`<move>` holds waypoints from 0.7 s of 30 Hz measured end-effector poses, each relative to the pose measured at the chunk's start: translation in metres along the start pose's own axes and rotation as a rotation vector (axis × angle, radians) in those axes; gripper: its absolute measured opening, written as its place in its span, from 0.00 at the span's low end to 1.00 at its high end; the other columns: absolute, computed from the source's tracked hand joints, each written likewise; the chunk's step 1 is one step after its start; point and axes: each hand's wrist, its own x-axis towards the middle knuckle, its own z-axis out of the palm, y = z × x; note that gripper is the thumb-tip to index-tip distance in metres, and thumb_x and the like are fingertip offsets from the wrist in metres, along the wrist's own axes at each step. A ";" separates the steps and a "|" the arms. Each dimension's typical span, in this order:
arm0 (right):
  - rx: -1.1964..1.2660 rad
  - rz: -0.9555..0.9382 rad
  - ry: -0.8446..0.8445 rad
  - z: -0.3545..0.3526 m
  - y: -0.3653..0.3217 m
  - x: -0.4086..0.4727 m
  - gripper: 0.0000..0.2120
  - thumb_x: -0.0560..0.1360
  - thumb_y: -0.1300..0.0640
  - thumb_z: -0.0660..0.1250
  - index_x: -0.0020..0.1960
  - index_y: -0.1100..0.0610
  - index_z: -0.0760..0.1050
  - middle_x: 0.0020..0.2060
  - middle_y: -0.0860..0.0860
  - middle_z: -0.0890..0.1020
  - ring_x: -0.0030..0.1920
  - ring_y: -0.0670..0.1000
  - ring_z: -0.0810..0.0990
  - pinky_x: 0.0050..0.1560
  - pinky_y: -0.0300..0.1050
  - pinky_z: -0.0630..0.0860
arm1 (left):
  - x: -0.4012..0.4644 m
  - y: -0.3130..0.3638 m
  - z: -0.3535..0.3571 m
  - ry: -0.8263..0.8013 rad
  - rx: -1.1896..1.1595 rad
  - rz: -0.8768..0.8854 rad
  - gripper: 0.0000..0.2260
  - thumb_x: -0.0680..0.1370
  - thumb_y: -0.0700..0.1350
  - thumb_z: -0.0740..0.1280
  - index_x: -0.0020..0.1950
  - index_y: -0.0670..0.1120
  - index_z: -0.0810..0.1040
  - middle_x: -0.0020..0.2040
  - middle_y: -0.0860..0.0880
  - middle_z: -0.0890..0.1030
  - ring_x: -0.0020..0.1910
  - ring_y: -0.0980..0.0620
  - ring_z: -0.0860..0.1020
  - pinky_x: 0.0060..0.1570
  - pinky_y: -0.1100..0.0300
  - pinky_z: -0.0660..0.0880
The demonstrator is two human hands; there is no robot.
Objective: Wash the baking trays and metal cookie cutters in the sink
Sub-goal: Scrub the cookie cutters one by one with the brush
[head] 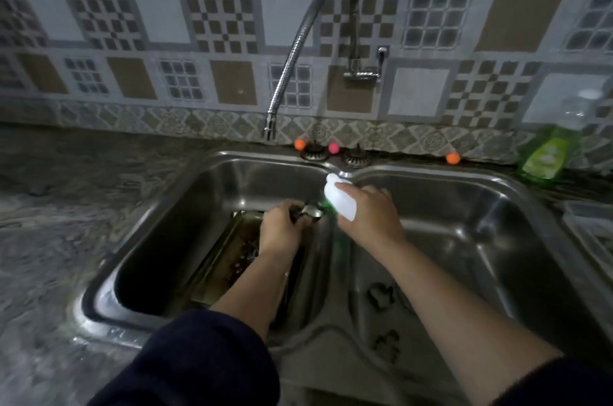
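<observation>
A dirty baking tray (229, 256) lies in the left basin of the steel double sink (471, 173). Over the tray's far end, my left hand (282, 230) grips a small shiny metal piece (311, 211); blur hides what it is. My right hand (371, 215) holds a white squeeze bottle (338, 198), tilted with its green tip toward that metal piece. Two metal cookie cutters (381, 294) (386, 344) lie on the floor of the right basin, beside my right forearm.
A flexible tap (292, 57) arches from the tiled wall and ends above the left basin's far edge. A green dish-soap bottle (544, 157) stands at the back right. Small orange and pink balls (299, 144) sit behind the sink. Stone counter (66, 206) lies to the left.
</observation>
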 end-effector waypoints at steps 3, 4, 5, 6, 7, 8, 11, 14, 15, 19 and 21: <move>0.053 0.086 -0.007 0.021 -0.010 0.006 0.28 0.70 0.50 0.68 0.70 0.44 0.68 0.53 0.58 0.79 0.55 0.60 0.76 0.57 0.48 0.67 | 0.005 -0.046 -0.018 -0.054 0.051 -0.132 0.09 0.74 0.44 0.71 0.53 0.50 0.78 0.45 0.52 0.82 0.46 0.51 0.80 0.49 0.54 0.78; 0.081 0.089 -0.014 0.028 -0.014 0.006 0.29 0.70 0.50 0.69 0.70 0.44 0.69 0.52 0.58 0.79 0.53 0.61 0.77 0.56 0.48 0.68 | 0.007 -0.062 -0.023 -0.083 0.073 -0.165 0.09 0.75 0.44 0.71 0.54 0.51 0.78 0.45 0.54 0.81 0.46 0.52 0.80 0.48 0.55 0.77; 0.108 0.088 -0.019 0.035 -0.017 0.004 0.29 0.69 0.51 0.70 0.69 0.44 0.70 0.51 0.58 0.79 0.53 0.61 0.77 0.55 0.48 0.69 | 0.009 -0.076 -0.026 -0.109 0.100 -0.193 0.10 0.75 0.45 0.71 0.55 0.52 0.77 0.46 0.54 0.80 0.47 0.52 0.79 0.49 0.55 0.76; 0.133 0.090 -0.024 0.041 -0.020 0.003 0.29 0.69 0.52 0.70 0.69 0.44 0.70 0.50 0.57 0.80 0.52 0.61 0.77 0.55 0.48 0.69 | 0.012 -0.089 -0.028 -0.129 0.119 -0.219 0.10 0.75 0.46 0.71 0.56 0.52 0.77 0.48 0.53 0.80 0.48 0.52 0.78 0.49 0.56 0.75; 0.157 0.105 -0.031 0.048 -0.021 0.002 0.29 0.69 0.52 0.70 0.69 0.44 0.70 0.50 0.57 0.80 0.53 0.60 0.77 0.55 0.48 0.70 | 0.016 -0.100 -0.028 -0.154 0.134 -0.241 0.11 0.75 0.46 0.70 0.56 0.53 0.76 0.50 0.52 0.80 0.49 0.52 0.77 0.49 0.56 0.74; 0.176 0.125 -0.039 0.053 -0.021 0.001 0.30 0.69 0.52 0.71 0.69 0.43 0.70 0.51 0.56 0.79 0.53 0.59 0.76 0.55 0.47 0.70 | 0.018 -0.107 -0.028 -0.176 0.141 -0.253 0.11 0.75 0.47 0.70 0.57 0.53 0.76 0.51 0.52 0.80 0.49 0.52 0.76 0.49 0.56 0.73; 0.194 0.166 -0.027 0.059 -0.017 -0.001 0.30 0.68 0.53 0.71 0.69 0.43 0.70 0.51 0.55 0.79 0.53 0.59 0.75 0.54 0.48 0.72 | 0.026 -0.119 -0.022 -0.225 0.118 -0.280 0.12 0.75 0.48 0.70 0.58 0.54 0.75 0.51 0.52 0.79 0.49 0.53 0.77 0.50 0.55 0.75; 0.188 0.178 0.000 0.063 -0.011 0.001 0.30 0.67 0.53 0.72 0.68 0.44 0.71 0.51 0.56 0.80 0.52 0.59 0.76 0.53 0.49 0.72 | 0.033 -0.121 -0.016 -0.253 0.123 -0.256 0.15 0.74 0.48 0.71 0.59 0.53 0.75 0.55 0.52 0.79 0.54 0.52 0.77 0.56 0.52 0.75; 0.192 0.188 -0.002 0.063 -0.008 0.001 0.30 0.67 0.53 0.72 0.68 0.43 0.71 0.51 0.55 0.80 0.53 0.59 0.76 0.53 0.49 0.72 | 0.035 -0.119 -0.014 -0.254 0.118 -0.245 0.15 0.74 0.48 0.72 0.60 0.53 0.75 0.57 0.52 0.79 0.56 0.51 0.77 0.58 0.51 0.75; 0.213 0.209 0.004 0.060 -0.002 0.000 0.30 0.67 0.52 0.72 0.68 0.42 0.71 0.50 0.54 0.79 0.52 0.59 0.76 0.51 0.47 0.73 | 0.040 -0.102 -0.009 -0.237 0.116 -0.186 0.15 0.75 0.48 0.70 0.61 0.52 0.75 0.59 0.51 0.79 0.57 0.51 0.77 0.58 0.51 0.74; 0.209 0.209 0.006 0.053 0.000 -0.001 0.30 0.67 0.53 0.72 0.68 0.42 0.71 0.50 0.55 0.79 0.53 0.58 0.76 0.50 0.44 0.70 | 0.041 -0.086 -0.005 -0.232 0.147 -0.125 0.13 0.77 0.49 0.68 0.60 0.52 0.75 0.58 0.51 0.79 0.54 0.50 0.78 0.53 0.54 0.76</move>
